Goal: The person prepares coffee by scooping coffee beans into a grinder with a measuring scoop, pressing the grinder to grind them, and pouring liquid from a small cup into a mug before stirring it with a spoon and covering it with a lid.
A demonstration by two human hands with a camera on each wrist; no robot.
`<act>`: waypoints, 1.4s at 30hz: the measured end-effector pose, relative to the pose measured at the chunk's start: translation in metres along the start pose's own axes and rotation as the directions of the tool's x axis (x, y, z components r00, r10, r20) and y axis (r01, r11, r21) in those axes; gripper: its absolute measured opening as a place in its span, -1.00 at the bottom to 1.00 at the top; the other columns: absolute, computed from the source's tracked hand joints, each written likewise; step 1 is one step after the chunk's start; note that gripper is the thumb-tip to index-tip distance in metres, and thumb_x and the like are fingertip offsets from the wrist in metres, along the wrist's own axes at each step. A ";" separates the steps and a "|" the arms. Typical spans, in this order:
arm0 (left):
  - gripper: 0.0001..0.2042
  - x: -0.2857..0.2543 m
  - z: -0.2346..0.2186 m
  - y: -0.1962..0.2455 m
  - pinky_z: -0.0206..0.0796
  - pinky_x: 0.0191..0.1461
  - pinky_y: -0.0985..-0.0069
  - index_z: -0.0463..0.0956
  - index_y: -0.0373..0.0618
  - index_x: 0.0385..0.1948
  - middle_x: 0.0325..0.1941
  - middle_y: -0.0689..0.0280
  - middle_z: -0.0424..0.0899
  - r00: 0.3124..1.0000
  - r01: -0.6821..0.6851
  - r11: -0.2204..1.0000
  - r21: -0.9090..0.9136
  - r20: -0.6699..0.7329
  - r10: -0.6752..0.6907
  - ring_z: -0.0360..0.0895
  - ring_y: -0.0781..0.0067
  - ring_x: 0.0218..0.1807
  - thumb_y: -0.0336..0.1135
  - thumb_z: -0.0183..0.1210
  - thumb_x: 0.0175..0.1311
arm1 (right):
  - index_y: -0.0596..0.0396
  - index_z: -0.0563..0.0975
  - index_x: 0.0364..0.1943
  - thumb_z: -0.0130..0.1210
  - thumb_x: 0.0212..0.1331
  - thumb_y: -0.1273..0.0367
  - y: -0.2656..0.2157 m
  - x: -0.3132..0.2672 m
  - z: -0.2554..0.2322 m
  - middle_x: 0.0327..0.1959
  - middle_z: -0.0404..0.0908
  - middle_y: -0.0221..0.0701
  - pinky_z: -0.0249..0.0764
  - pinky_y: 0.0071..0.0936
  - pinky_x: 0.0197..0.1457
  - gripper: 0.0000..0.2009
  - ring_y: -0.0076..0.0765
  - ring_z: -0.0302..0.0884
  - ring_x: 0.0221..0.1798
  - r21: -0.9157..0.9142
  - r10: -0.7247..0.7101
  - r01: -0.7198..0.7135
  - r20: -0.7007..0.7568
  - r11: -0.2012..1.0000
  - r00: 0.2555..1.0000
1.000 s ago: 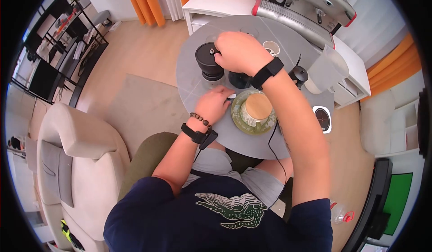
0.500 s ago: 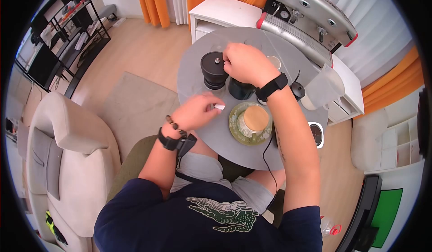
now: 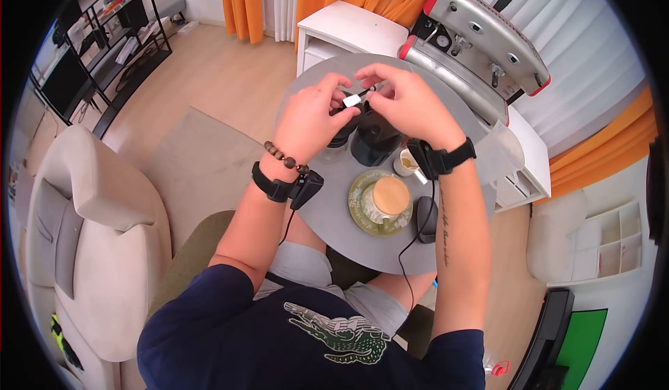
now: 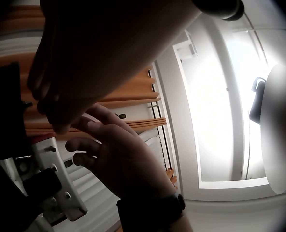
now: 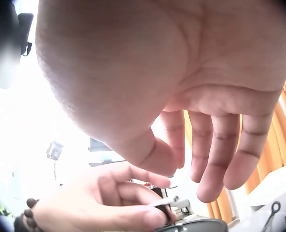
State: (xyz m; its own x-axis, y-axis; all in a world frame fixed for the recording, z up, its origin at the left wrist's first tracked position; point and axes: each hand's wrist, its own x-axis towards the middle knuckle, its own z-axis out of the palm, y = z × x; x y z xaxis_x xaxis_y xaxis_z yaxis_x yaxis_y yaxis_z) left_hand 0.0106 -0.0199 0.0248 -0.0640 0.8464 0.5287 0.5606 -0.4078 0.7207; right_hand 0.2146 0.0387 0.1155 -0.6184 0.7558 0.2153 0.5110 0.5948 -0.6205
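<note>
I pinch a small white piece (image 3: 352, 101) between the thumb and fingers of my left hand (image 3: 308, 117), a narrow grip held up over the far left part of the round grey table (image 3: 327, 231). My right hand (image 3: 412, 110) is beside it, fingers bent and spread fairly wide around air; a small dark bit shows near its fingertips, and I cannot tell whether I touch it. Below my left hand is a dark grinder (image 3: 339, 139) with a clear lower part, mostly hidden from above. Just beside it, nearer my right, is a dark pot (image 3: 375, 143); its contents I cannot make out. Next comes a small white cup (image 3: 404, 164) with something yellowish inside. Nearer me, a green plate (image 3: 358, 214) bears a patterned cup (image 3: 383, 212) under a round wooden lid (image 3: 391, 195). A strip of table shows between the plate and the near edge, while a black rounded thing (image 3: 427, 217) sits just right of the plate. A clear pitcher (image 3: 503, 154) is beyond my right wrist, and past the table's far rim are a white cabinet (image 3: 355, 28) and a coffee machine (image 3: 481, 38).
</note>
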 end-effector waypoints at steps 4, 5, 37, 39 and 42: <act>-0.51 -0.003 0.008 -0.006 0.72 0.03 0.37 0.51 -0.16 0.22 -0.14 0.21 0.89 1.000 0.011 1.000 -0.025 0.010 -0.010 0.85 0.30 -0.15 -0.35 0.58 0.37 | 0.08 0.69 0.30 0.21 0.35 0.56 -0.009 -0.008 0.002 -0.09 0.88 -0.09 0.74 -0.17 0.05 -0.57 -0.12 0.88 -0.09 0.010 -0.052 0.051 0.083 0.999 0.995; -0.49 -0.003 0.008 -0.007 0.72 0.03 0.37 0.47 -0.17 0.24 -0.14 0.20 0.89 0.999 0.038 0.997 -0.067 0.023 -0.036 0.85 0.31 -0.14 -0.36 0.57 0.39 | 0.08 0.70 0.29 0.21 0.35 0.55 -0.006 -0.007 0.003 -0.07 0.88 -0.10 0.74 -0.15 0.06 -0.58 -0.10 0.88 -0.09 -0.033 -0.079 0.081 0.071 0.996 0.994; -0.44 0.000 -0.001 -0.018 0.70 0.06 0.29 0.52 -0.11 0.40 -0.11 0.13 0.90 0.999 0.048 0.970 -0.236 0.035 -0.041 0.85 0.18 -0.13 -0.40 0.52 0.41 | 0.11 0.77 0.19 0.32 0.41 0.54 0.003 0.010 0.011 -0.14 0.85 -0.14 0.72 -0.22 0.03 -0.70 -0.13 0.82 -0.15 -0.193 -0.180 0.210 0.161 0.959 0.970; -0.43 0.000 -0.003 -0.018 0.70 0.06 0.30 0.53 -0.11 0.40 -0.11 0.14 0.90 0.999 0.048 0.959 -0.278 0.031 -0.041 0.84 0.18 -0.14 -0.39 0.54 0.39 | 0.11 0.77 0.19 0.32 0.42 0.54 0.000 0.010 0.010 -0.13 0.85 -0.14 0.73 -0.22 0.03 -0.70 -0.15 0.82 -0.15 -0.184 -0.190 0.217 0.157 0.959 0.969; -0.36 -0.001 -0.010 -0.017 0.63 0.30 0.30 0.53 -0.14 0.45 0.10 0.17 0.90 0.995 0.084 0.973 -0.217 0.075 -0.069 0.79 0.29 0.11 -0.35 0.60 0.35 | 0.08 0.77 0.18 0.30 0.39 0.51 0.006 0.013 0.014 -0.11 0.85 -0.10 0.72 -0.12 0.05 -0.69 0.01 0.81 -0.11 -0.161 -0.214 0.229 0.104 0.960 0.971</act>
State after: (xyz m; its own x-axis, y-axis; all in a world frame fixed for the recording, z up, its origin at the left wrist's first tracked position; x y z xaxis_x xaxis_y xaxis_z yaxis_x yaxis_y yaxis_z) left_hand -0.0070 -0.0167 0.0162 -0.0406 0.8957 0.4427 0.3608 -0.4001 0.8425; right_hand 0.2016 0.0483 0.1039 -0.7724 0.5780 0.2634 0.4451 0.7883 -0.4248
